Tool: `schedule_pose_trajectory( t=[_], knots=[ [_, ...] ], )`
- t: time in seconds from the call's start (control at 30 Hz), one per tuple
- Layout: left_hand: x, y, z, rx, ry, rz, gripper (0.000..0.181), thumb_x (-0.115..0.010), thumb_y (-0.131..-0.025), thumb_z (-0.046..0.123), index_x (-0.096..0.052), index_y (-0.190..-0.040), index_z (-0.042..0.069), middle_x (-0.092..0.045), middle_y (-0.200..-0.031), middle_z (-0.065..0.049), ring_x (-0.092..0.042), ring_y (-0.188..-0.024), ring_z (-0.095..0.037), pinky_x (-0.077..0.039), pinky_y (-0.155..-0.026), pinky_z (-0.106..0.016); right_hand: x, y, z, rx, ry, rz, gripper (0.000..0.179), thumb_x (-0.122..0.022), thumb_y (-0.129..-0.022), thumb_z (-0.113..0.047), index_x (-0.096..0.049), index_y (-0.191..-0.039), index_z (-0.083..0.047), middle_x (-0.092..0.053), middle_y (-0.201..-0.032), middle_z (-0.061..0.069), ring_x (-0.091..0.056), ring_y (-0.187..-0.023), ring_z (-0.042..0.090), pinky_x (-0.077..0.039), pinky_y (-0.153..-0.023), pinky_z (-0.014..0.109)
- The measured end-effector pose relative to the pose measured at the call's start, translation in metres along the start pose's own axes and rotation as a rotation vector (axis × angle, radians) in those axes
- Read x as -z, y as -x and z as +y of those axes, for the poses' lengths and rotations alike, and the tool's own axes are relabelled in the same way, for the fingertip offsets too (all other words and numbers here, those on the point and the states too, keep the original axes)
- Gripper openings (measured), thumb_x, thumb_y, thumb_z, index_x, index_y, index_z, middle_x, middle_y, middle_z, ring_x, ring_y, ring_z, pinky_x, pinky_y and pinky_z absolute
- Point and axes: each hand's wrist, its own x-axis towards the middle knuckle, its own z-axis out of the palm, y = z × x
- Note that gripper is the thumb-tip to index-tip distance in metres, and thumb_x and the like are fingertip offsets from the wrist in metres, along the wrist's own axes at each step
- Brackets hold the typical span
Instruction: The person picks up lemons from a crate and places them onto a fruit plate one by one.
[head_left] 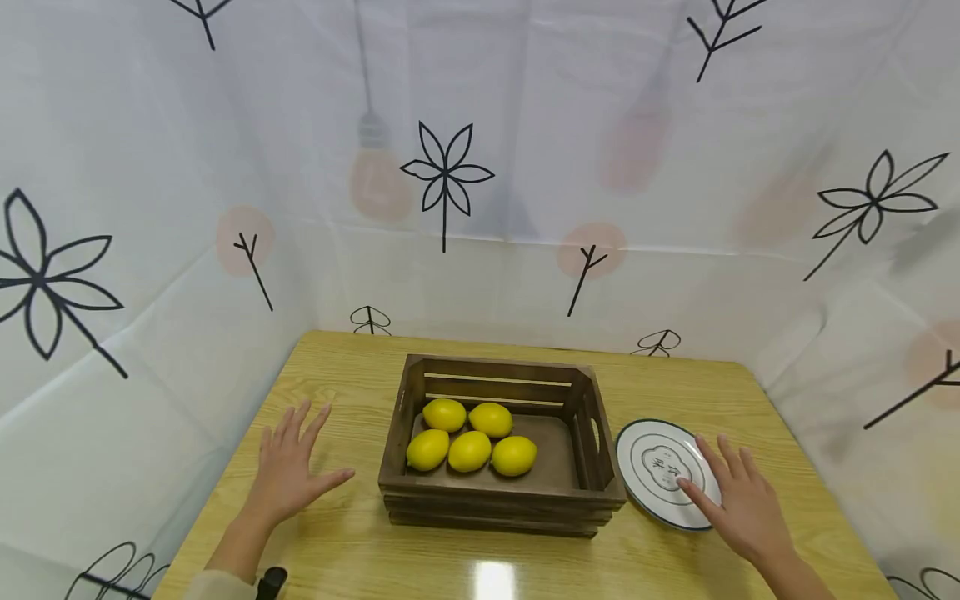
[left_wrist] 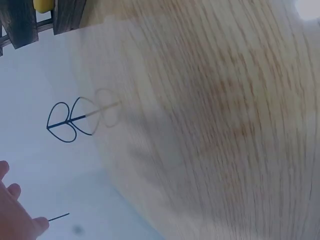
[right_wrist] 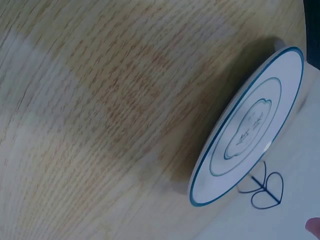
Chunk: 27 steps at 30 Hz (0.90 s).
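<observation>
Several yellow lemons (head_left: pixel 469 452) lie in the left and middle part of a brown slatted wooden crate (head_left: pixel 502 505). To the right of the crate a white plate (head_left: pixel 651 492) with a dark blue rim and a printed centre sits on the table. My left hand (head_left: pixel 288 471), fingers spread and holding nothing, is left of the crate. Over the right edge of the plate, in the head view, my right hand (head_left: pixel 742 504) overlaps it with fingers extended and nothing in them. The right wrist view shows the plate (right_wrist: pixel 245 132) side-on with only a fingertip (right_wrist: pixel 314 226) at the edge.
The wooden table (head_left: pixel 337 392) carries the crate and plate. White cloth (head_left: pixel 495 275) with plant and bulb drawings hangs behind and at both sides. A black strap piece (head_left: pixel 272 582) shows at the left sleeve (head_left: pixel 220 587).
</observation>
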Motion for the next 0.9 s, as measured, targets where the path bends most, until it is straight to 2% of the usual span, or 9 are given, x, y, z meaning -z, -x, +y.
schedule_pose_trajectory(
  t=[0.17, 0.37, 0.63, 0.77, 0.9],
  knots=[
    [0.001, -0.003, 0.004, -0.018, 0.105, -0.013, 0.104, -0.075, -0.068, 0.055, -0.021, -0.150, 0.022, -0.018, -0.150, -0.017, -0.011, -0.135, -0.043, -0.011, -0.098, -0.070, 0.001, -0.002, -0.003, 0.002, -0.019, -0.009, 0.069, -0.058, -0.090, -0.039, -0.029, -0.146, -0.011, -0.029, -0.141, 0.031, -0.022, -0.126, 0.054, -0.027, -0.079, 0.072],
    [0.003, -0.006, 0.012, -0.051, 0.234, -0.011, 0.110, -0.084, -0.061, 0.044, -0.023, -0.149, 0.023, -0.023, -0.149, -0.013, -0.016, -0.135, -0.040, -0.020, -0.094, -0.072, 0.003, -0.006, -0.005, -0.004, -0.026, -0.011, 0.068, -0.057, -0.091, -0.038, -0.031, -0.145, -0.007, -0.030, -0.139, 0.032, -0.023, -0.125, 0.054, -0.027, -0.078, 0.074],
    [0.008, -0.010, 0.027, -0.108, 0.430, -0.061, 0.116, -0.088, -0.056, 0.039, -0.021, -0.149, 0.025, -0.024, -0.150, -0.007, -0.023, -0.132, -0.038, -0.027, -0.089, -0.073, 0.003, -0.008, -0.009, 0.008, -0.051, -0.004, 0.067, -0.058, -0.090, -0.037, -0.032, -0.145, -0.009, -0.031, -0.138, 0.032, -0.025, -0.124, 0.054, -0.027, -0.080, 0.072],
    [0.009, -0.014, 0.034, -0.165, 0.471, -0.079, 0.117, -0.089, -0.055, 0.034, -0.020, -0.149, 0.024, -0.027, -0.148, -0.005, -0.027, -0.130, -0.035, -0.030, -0.093, -0.068, 0.004, -0.011, -0.011, 0.010, -0.058, -0.001, 0.065, -0.058, -0.090, -0.036, -0.033, -0.144, -0.009, -0.032, -0.138, 0.031, -0.026, -0.124, 0.053, -0.028, -0.080, 0.071],
    [0.009, -0.018, 0.041, -0.214, 0.535, -0.101, 0.115, -0.090, -0.055, 0.024, -0.023, -0.149, 0.018, -0.029, -0.147, -0.009, -0.031, -0.129, -0.032, -0.032, -0.098, -0.058, 0.005, -0.014, -0.013, 0.022, -0.069, 0.003, 0.065, -0.059, -0.091, -0.035, -0.033, -0.145, -0.009, -0.032, -0.138, 0.030, -0.025, -0.126, 0.051, -0.028, -0.081, 0.070]
  ],
)
